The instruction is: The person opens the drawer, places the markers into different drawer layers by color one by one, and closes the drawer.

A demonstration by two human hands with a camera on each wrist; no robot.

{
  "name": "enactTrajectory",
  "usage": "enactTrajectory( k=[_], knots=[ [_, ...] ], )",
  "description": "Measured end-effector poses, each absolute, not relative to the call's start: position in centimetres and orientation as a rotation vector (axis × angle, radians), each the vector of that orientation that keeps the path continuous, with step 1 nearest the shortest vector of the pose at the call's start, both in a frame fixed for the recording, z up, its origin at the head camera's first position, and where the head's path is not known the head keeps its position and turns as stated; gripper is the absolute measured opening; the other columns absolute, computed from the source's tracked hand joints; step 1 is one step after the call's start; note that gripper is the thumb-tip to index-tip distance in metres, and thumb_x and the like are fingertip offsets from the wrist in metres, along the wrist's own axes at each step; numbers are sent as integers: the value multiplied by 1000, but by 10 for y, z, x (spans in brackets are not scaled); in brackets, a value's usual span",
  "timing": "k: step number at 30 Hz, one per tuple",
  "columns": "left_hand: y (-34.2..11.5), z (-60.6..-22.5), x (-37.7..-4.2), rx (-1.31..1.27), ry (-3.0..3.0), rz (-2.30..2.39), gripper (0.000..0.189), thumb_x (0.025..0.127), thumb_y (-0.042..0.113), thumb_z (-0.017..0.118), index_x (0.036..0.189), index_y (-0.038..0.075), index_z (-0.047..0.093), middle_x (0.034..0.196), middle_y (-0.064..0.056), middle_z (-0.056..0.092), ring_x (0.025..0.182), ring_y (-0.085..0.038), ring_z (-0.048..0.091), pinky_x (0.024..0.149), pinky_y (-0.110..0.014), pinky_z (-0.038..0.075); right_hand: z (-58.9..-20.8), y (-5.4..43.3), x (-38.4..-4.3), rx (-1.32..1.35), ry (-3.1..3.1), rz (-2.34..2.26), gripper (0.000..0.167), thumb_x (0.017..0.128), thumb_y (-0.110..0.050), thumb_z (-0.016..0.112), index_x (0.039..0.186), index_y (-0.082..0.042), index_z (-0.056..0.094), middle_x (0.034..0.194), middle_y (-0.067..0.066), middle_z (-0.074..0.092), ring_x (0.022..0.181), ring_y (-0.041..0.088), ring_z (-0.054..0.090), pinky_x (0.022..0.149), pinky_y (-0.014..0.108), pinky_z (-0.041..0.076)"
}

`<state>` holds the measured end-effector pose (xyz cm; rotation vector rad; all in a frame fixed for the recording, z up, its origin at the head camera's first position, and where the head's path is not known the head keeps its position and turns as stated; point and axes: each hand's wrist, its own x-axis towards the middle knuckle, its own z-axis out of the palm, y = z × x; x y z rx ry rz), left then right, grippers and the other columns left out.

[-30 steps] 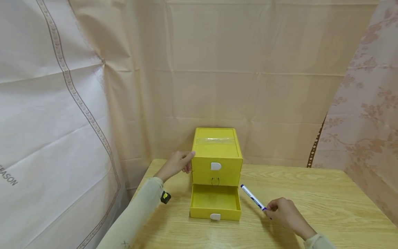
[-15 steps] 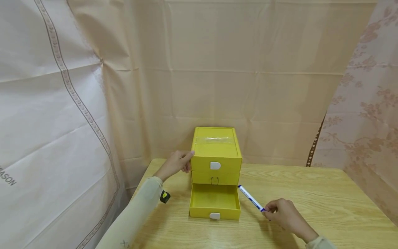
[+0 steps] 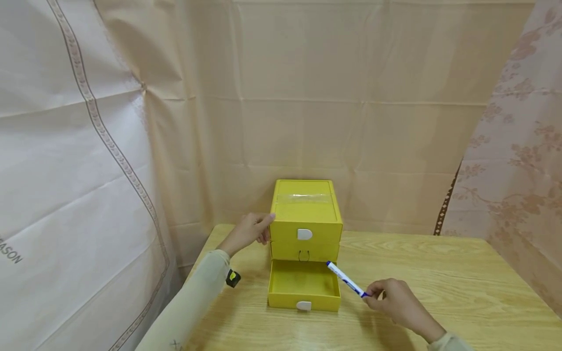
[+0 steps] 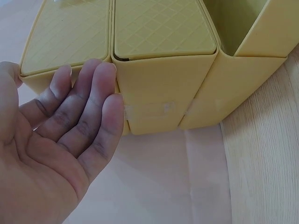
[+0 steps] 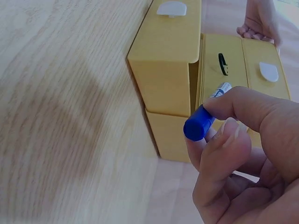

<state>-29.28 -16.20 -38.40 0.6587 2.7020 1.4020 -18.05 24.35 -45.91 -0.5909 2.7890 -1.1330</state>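
Note:
A yellow three-drawer desktop organizer (image 3: 305,212) stands on the table, its bottom drawer (image 3: 281,300) pulled out and bare inside. My left hand (image 3: 250,229) rests against the organizer's left side, thumb at the top edge. In the left wrist view its fingers (image 4: 106,112) are loosely bent, tips close along the side wall. My right hand (image 3: 397,301) pinches a white whiteboard marker (image 3: 344,278) by its blue end (image 5: 197,123) between thumb and fingers. The marker slants up to the left, its far blue tip overlapping the pulled-out drawer's right rear part in the head view.
The wood-grain table (image 3: 421,263) extends to both sides. Behind it hangs a beige cloth (image 3: 298,97), with a white sheet (image 3: 79,195) at left. White tabs (image 3: 305,234) mark the top and bottom drawers, and a dark loop (image 5: 223,64) the middle one. Clear tape (image 3: 305,197) crosses the top.
My right hand has moved a little left, bringing the marker's far tip from beside the organizer to over the pulled-out drawer. The left hand stays in place.

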Motion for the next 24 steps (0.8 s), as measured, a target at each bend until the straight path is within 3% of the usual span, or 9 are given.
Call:
enactTrajectory(
  k=[5, 9, 13, 18, 24],
  knots=[
    [-162, -383, -293, 660, 2699, 1403, 62, 106, 58, 45, 79, 8, 69, 76, -16, 71, 67, -33, 71, 71, -50, 60, -456, 236, -182, -666, 2841, -1117, 3, 90, -15, 78, 87, -14, 77, 74, -12, 66, 51, 2, 49, 42, 22, 41],
    [-162, -382, -293, 660, 2705, 1394, 61, 107, 57, 45, 79, 8, 69, 73, -10, 70, 65, -28, 70, 67, -41, 60, -454, 230, -184, -705, 2845, -1125, 4, 90, -16, 79, 88, -13, 77, 73, -13, 66, 52, 1, 48, 43, 23, 41],
    [-161, -382, -292, 649, 2698, 1395, 61, 107, 57, 45, 80, 8, 69, 73, -9, 70, 67, -31, 71, 65, -36, 59, -454, 225, -187, -726, 2851, -1105, 4, 89, -17, 80, 88, -14, 77, 73, -14, 65, 54, 1, 48, 45, 23, 42],
    [-161, -381, -292, 638, 2690, 1405, 59, 107, 56, 45, 80, 8, 68, 73, -10, 70, 67, -30, 71, 67, -40, 60, -453, 219, -192, -752, 2869, -1078, 4, 89, -17, 81, 87, -17, 77, 72, -15, 65, 55, 1, 49, 46, 23, 43],
    [-161, -382, -293, 645, 2695, 1401, 61, 106, 58, 45, 80, 9, 68, 74, -12, 70, 71, -39, 71, 68, -41, 60, -451, 211, -194, -755, 2866, -1081, 5, 88, -16, 82, 87, -17, 77, 73, -15, 65, 54, 1, 49, 46, 23, 43]
  ],
)
